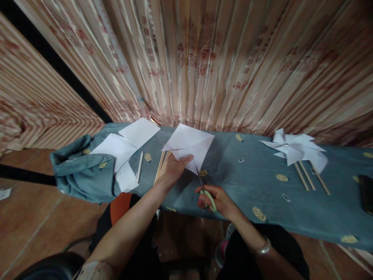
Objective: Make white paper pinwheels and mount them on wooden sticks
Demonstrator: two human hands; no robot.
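My left hand (176,166) grips a square sheet of white paper (190,140) by its near left side, thumb on top. A slit runs into the sheet from its left corner. In my right hand (218,198) are scissors (210,200) with pale green handles, fingers through the loops. Their blades point away from me and meet the sheet's near corner. Thin wooden sticks (160,168) lie partly under my left hand. Left of them rests a white pen-like stick (140,166).
White paper sheets (113,146) are piled at the left on the patterned blue-green cloth (247,175). Several white paper pinwheels (294,147) on wooden sticks lie at the right. A dark object (366,192) sits at the far right edge. A pleated curtain (198,66) hangs behind the table.
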